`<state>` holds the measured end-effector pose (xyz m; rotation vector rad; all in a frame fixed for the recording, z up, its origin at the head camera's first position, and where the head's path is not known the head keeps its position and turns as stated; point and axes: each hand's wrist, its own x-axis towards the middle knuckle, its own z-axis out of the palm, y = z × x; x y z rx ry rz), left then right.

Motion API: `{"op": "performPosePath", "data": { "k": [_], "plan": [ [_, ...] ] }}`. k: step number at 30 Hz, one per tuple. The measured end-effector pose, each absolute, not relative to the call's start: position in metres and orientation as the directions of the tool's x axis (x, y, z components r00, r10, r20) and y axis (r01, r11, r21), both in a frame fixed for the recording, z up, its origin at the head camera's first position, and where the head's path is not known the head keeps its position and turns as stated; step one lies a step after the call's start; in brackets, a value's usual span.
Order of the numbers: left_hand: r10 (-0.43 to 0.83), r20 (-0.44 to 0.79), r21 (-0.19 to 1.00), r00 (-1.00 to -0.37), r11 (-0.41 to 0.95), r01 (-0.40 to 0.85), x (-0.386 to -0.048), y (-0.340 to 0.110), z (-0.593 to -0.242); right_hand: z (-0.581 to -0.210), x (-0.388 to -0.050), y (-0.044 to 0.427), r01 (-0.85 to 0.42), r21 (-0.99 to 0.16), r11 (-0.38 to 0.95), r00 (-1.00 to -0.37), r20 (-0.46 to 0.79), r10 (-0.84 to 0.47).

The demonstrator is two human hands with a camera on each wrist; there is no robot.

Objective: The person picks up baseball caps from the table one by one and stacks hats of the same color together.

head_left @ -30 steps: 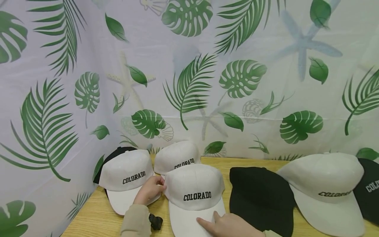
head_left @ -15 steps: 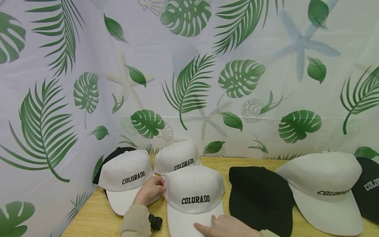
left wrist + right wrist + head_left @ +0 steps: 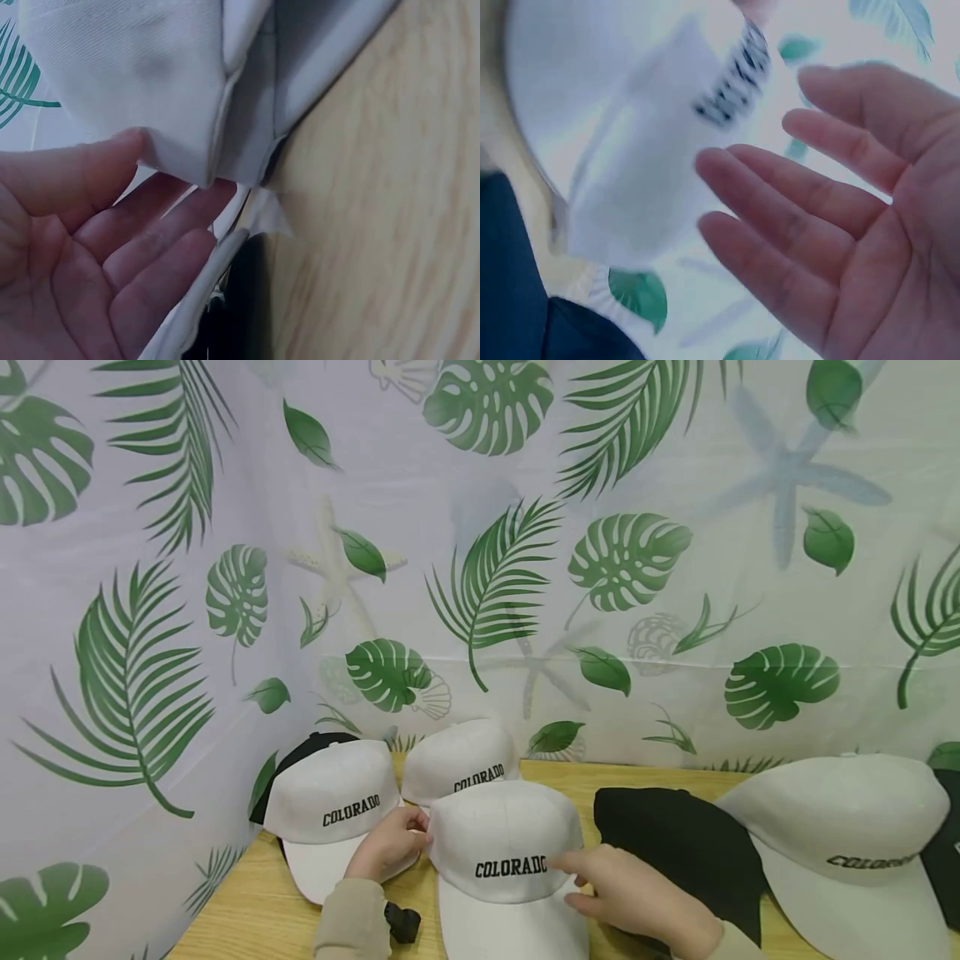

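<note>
Leaf-printed cloth [image 3: 525, 477] hangs behind my wooden desk [image 3: 240, 893], where a big white cap [image 3: 847, 818] lies right, overlapping a black cap [image 3: 675, 852]. The middle cap [image 3: 510, 827], white and lettered COLORADO, sits on the desk before me, another white cap [image 3: 330, 785] to its left. My right hand [image 3: 637, 893] hovers by the lettering, fingers spread, holding nothing; my left hand [image 3: 386, 843] pinches the middle cap's edge. A small black object [image 3: 402, 923] lies near my left sleeve [image 3: 351, 922].

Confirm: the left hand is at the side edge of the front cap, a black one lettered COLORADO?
Not black: the front cap is white, as the head view shows. The left hand is at its side edge, and the lettering reads COLORADO.
</note>
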<state>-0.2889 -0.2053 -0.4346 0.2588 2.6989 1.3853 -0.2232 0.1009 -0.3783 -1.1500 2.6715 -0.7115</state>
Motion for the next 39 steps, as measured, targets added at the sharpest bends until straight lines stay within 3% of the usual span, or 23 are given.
{"op": "performPosePath", "data": {
  "k": [4,8,12,16,24,39],
  "plan": [
    [0.173,-0.011,0.835,-0.985,0.544,0.087,-0.289,-0.205,-0.433,-0.375,-0.235,0.115,-0.619,-0.586,0.523,-0.73,0.184,-0.658],
    [0.149,0.012,0.861,-0.989,0.502,0.086,-0.29,-0.204,-0.434,-0.382,-0.247,0.119,-0.548,-0.661,0.513,-0.798,0.23,-0.557],
    [0.117,0.044,0.848,-0.992,0.52,0.099,-0.292,-0.201,-0.434,-0.398,-0.26,0.114,-0.424,-0.756,0.499,-0.879,0.211,-0.428],
    [0.097,0.076,0.85,-0.992,0.514,0.115,-0.292,-0.198,-0.435,-0.413,-0.268,0.108,-0.278,-0.84,0.465,-0.929,0.113,-0.352],
    [0.125,0.111,0.881,-0.986,0.446,0.156,-0.292,-0.191,-0.436,-0.424,-0.273,0.107,-0.133,-0.881,0.454,-0.96,0.0,-0.282],
    [0.246,0.065,0.924,-0.967,0.352,0.151,-0.292,-0.186,-0.43,-0.419,-0.274,0.109,-0.123,-0.887,0.444,-0.977,0.029,-0.214]
  ]
}}
